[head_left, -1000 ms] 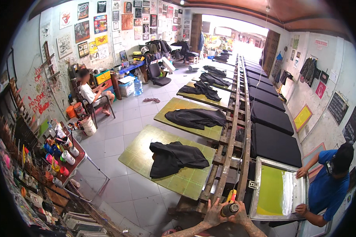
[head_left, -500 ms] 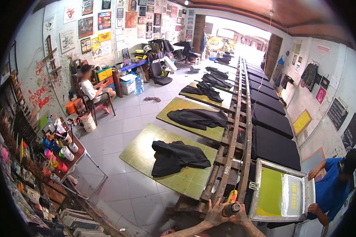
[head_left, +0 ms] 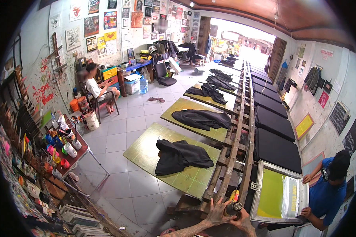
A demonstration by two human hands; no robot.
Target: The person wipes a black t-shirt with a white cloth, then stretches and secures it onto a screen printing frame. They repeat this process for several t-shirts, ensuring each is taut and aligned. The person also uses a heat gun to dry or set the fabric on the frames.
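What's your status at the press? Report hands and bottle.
Left hand spread on the rail end. Right hand gripping dark spray bottle. Framed screen close right, a co-worker's hands on it.

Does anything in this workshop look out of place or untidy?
Yes. A pair of sandals lies loose mid-floor, away from anyone. The black garments on the yellow-green boards lie crumpled, while those across the rail lie flat.

Bright daylight floods from the blown-out far doorway; heavy fisheye bending, black vignette at the rim
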